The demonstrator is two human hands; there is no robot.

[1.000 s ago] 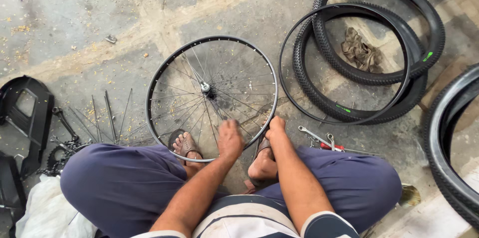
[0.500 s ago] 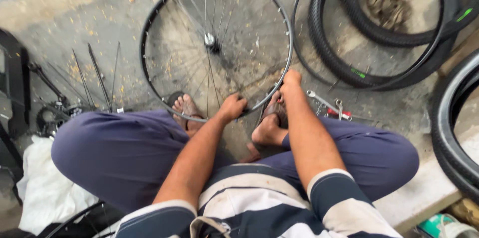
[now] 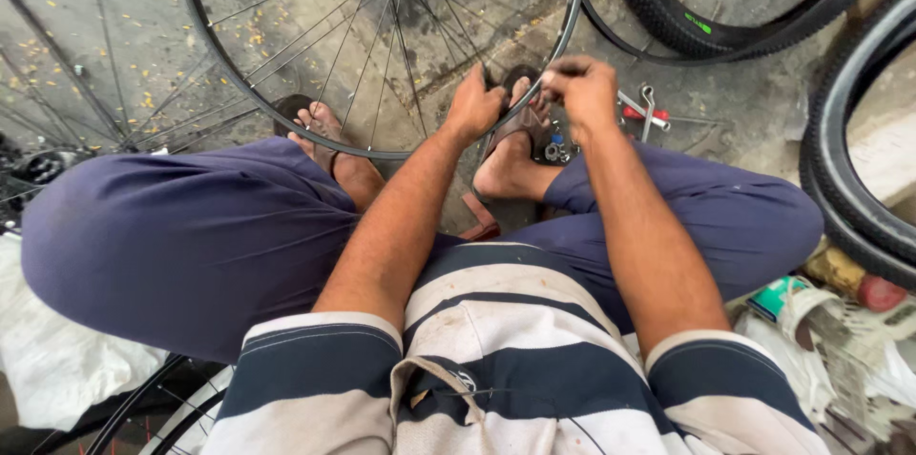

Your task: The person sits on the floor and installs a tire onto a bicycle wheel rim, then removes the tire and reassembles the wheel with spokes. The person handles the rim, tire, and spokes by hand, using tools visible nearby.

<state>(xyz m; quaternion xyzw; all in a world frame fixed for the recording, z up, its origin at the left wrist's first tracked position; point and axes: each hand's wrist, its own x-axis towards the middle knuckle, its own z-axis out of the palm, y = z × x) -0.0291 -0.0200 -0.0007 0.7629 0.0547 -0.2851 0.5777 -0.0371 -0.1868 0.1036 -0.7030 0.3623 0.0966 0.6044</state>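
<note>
A bare bicycle wheel rim [image 3: 571, 26] with thin steel spokes [image 3: 315, 26] lies on the concrete floor in front of my squatting legs. My left hand [image 3: 474, 107] grips the rim's near edge from the inside. Just to its right, my right hand [image 3: 582, 88] is closed on the same edge, with fingertips pinched at the rim. Whether a small tool or part sits in those fingers is hidden. My sandalled feet [image 3: 515, 145] rest under and beside the rim.
Black tyres [image 3: 687, 31] lie at the top right and another tyre [image 3: 840, 178] stands at the right edge. Spanners [image 3: 649, 107] lie by my right hand. Loose spokes [image 3: 57, 45] are at the left, a second wheel [image 3: 153, 407] at the bottom left, packets [image 3: 821, 312] at the bottom right.
The view has tilted down and closer to my body. Both hands stay on the rim's near edge, and the right hand's fingers have pinched tighter at it.
</note>
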